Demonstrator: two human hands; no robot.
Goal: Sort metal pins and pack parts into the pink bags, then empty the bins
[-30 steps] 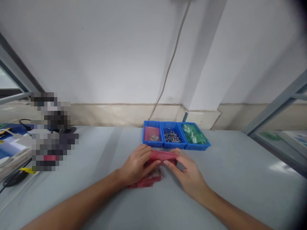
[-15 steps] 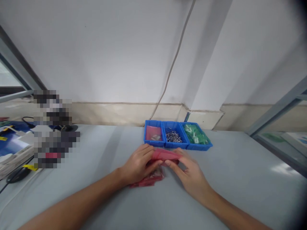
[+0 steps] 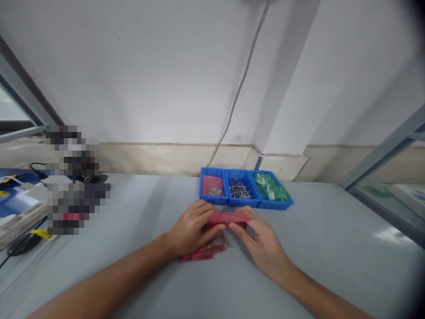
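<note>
A pink plastic bag (image 3: pixel 227 216) is stretched between my two hands, a little above the table. My left hand (image 3: pixel 194 226) pinches its left end, fingers behind and thumb in front. On the other end, my right hand (image 3: pixel 262 235) is closed with thumb and fingers; what lies inside the bag cannot be made out. Beneath my left hand, a small pile of pink bags (image 3: pixel 206 253) rests on the table, partly covered by the hand.
Behind my hands stand three joined blue bins: one with pink bags (image 3: pixel 212 184), one with metal screw-like pieces (image 3: pixel 239 189), one with green bags (image 3: pixel 270 187). Cables and a black mouse-like object (image 3: pixel 25 244) lie at the left. A wall rises behind the table (image 3: pixel 332 248).
The pink bag between my hands looks narrower and more folded than before. Both hands hold nearly the same place.
</note>
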